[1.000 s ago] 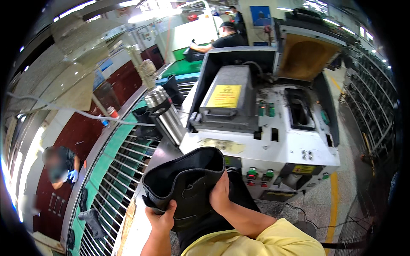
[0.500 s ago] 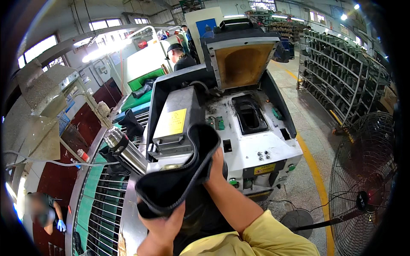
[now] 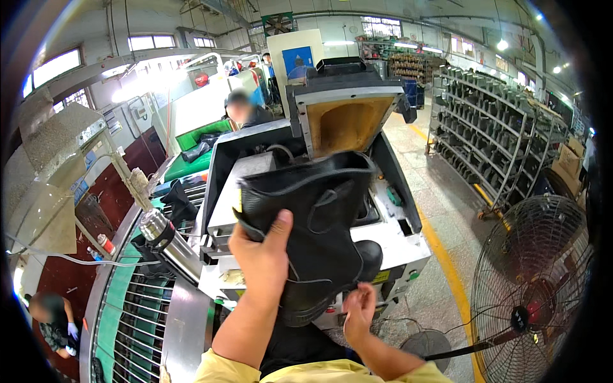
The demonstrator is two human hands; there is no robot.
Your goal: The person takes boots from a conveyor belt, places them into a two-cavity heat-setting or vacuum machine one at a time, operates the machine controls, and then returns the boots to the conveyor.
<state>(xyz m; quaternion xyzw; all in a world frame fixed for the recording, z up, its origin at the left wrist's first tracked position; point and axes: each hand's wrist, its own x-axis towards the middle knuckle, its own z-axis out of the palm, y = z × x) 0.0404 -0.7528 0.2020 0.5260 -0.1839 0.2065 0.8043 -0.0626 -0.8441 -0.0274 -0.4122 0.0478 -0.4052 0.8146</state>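
A black boot (image 3: 319,236) is held up in front of me, its wide opening at the top and its rounded lower end pointing right. My left hand (image 3: 265,255) grips the shaft from the left side, thumb lying across the leather. Below the boot's lower right edge, my right hand (image 3: 361,313) has its fingers loosely bent and holds nothing; whether a fingertip touches the boot I cannot tell. Behind the boot stands a white and black machine (image 3: 399,252) with a raised lid (image 3: 348,124) padded in tan. The boot hides much of the machine's top.
To the left, a steel flask (image 3: 169,239) stands beside a roller rack (image 3: 137,313). A large fan (image 3: 527,306) is at the right, with a shoe rack (image 3: 485,134) beyond. One person (image 3: 249,112) is behind the machine, another (image 3: 54,322) at the lower left.
The boot has turned from opening-toward-me to showing its side. My right hand has left the shaft and moved down below the boot; my left hand has shifted up along the shaft.
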